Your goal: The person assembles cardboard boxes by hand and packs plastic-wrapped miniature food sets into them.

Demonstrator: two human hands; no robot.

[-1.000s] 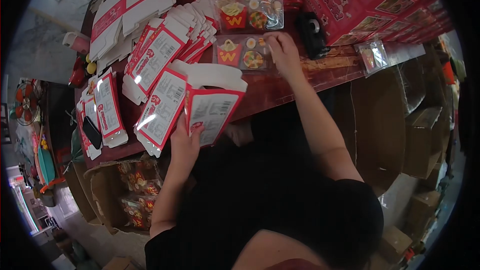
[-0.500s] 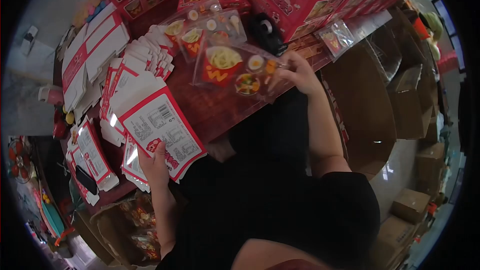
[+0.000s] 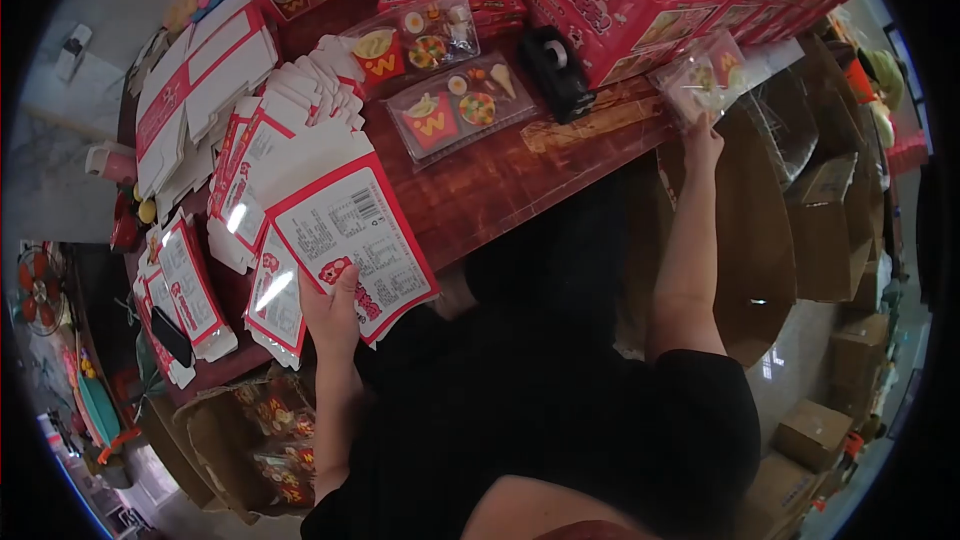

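Note:
My left hand (image 3: pixel 332 310) is closed on the lower left edge of a flat, unfolded carton (image 3: pixel 345 240), white with a red border, a barcode and printed text. The thumb lies on top of it. Far to the right, the fingers of my right hand (image 3: pixel 703 143) pinch the near end of a clear plastic pack (image 3: pixel 700 78) at the table's corner. Its contents are blurred, with a red and yellow part showing. Two similar clear packs lie mid-table: a nearer clear pack (image 3: pixel 463 108) with toy fries, egg and bowl pictures, and a farther clear pack (image 3: pixel 428 38).
Fanned flat cartons (image 3: pixel 300 100) and more carton stacks (image 3: pixel 190 90) cover the table's left side. A black tape dispenser (image 3: pixel 556 75) stands near stacked red boxes (image 3: pixel 610 0). Open cardboard boxes flank me: a right cardboard box (image 3: pixel 730 240) and a left cardboard box (image 3: pixel 195 430) holding packs. A phone (image 3: pixel 170 336) lies left.
My right hand has moved from mid-table to the far right with a clear pack. My left hand still holds the carton. The view has shifted slightly.

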